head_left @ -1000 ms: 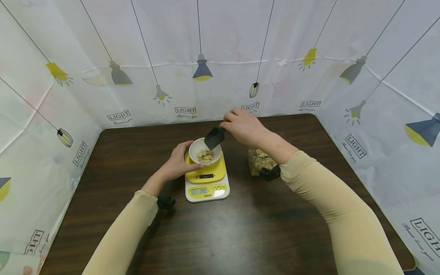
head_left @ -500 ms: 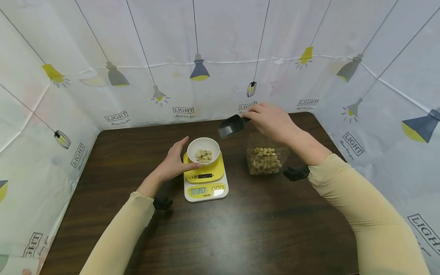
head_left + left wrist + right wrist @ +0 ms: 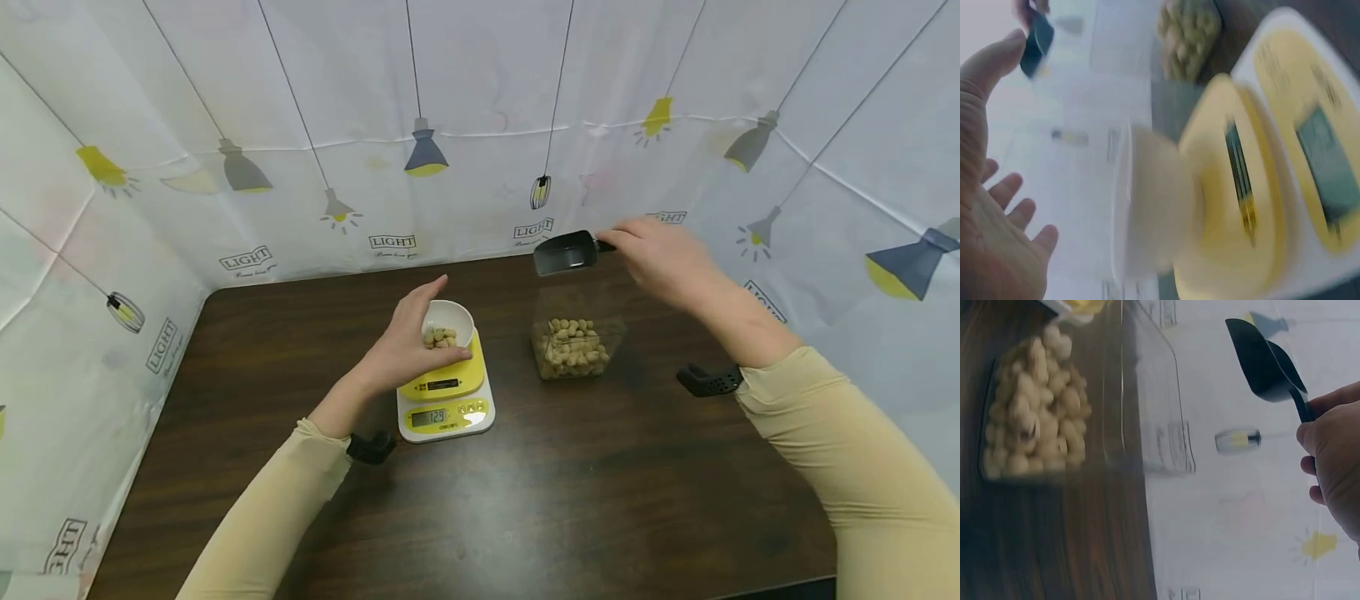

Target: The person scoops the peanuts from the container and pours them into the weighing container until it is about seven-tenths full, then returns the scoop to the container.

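Observation:
My right hand (image 3: 663, 262) grips the handle of a black scoop (image 3: 564, 253), held above and behind a clear bin (image 3: 542, 312) of unshelled peanuts (image 3: 573, 348). No peanuts show in the scoop (image 3: 1263, 362). A white bowl (image 3: 456, 312) with several peanuts (image 3: 438, 337) in it stands on the yellow plate of a kitchen scale (image 3: 446, 417). Over the bowl's left side hovers my left hand (image 3: 408, 337), thumb and fingers spread. The left wrist view shows a gap between this hand (image 3: 991, 231) and the bowl (image 3: 1154, 200). The scale's display is lit.
All of this stands on a dark wooden table (image 3: 525, 500). A white curtain (image 3: 480, 83) printed with lamps hangs along its back and sides. Each wrist wears a black band, one (image 3: 708, 381) on the right.
The right hand has carried the scoop from over the bowl rightward to beyond the bin. The left hand has left the bowl's rim and lifted. The numbers on the scale's display have changed.

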A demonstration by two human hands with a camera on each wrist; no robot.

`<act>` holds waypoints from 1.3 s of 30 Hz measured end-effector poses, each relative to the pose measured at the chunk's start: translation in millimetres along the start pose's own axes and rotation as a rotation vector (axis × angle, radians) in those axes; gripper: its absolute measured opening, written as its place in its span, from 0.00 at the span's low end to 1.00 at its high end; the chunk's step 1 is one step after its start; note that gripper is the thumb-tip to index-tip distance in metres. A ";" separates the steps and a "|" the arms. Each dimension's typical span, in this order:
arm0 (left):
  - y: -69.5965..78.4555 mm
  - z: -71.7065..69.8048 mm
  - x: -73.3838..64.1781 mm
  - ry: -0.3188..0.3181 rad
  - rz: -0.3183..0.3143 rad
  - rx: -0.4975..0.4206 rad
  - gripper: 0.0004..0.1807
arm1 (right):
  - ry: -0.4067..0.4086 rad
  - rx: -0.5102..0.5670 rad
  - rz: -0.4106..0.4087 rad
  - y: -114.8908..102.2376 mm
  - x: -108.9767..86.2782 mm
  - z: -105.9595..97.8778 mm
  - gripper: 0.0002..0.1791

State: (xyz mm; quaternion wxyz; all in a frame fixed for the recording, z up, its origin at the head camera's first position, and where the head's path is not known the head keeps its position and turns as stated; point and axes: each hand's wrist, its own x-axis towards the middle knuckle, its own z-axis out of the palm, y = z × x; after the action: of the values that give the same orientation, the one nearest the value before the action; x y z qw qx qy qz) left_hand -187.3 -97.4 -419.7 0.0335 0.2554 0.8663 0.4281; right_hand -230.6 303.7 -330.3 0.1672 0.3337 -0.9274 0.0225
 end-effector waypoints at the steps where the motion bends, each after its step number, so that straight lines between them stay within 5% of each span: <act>1: 5.7 4.9 2.1 -0.013 0.014 -0.001 0.60 | 0.005 -0.010 -0.007 3.7 -3.6 -0.6 0.25; 8: 32.8 50.8 24.5 -0.127 0.065 -0.004 0.62 | 0.024 -0.081 -0.091 20.2 -24.0 -0.6 0.23; 13: 35.3 81.6 42.8 -0.160 -0.016 -0.016 0.63 | 0.025 -0.114 -0.156 19.7 -30.1 2.6 0.25; 19: 32.5 105.2 63.4 -0.167 -0.102 -0.016 0.65 | -0.102 -0.192 -0.196 5.7 -29.2 3.7 0.23; 28: 28.5 120.6 84.4 -0.192 -0.145 -0.086 0.66 | -0.267 -0.338 -0.237 -16.5 -13.6 3.8 0.09; 39: 25.4 122.2 88.2 -0.181 -0.134 -0.134 0.64 | -0.403 -0.460 -0.269 -43.2 2.1 1.8 0.05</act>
State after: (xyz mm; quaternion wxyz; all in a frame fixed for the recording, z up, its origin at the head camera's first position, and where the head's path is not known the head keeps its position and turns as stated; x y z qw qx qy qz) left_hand -219.5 45.5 -463.5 0.1568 0.2317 0.8444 0.4569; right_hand -205.6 268.7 -334.3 0.0528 0.4044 -0.8703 -0.2762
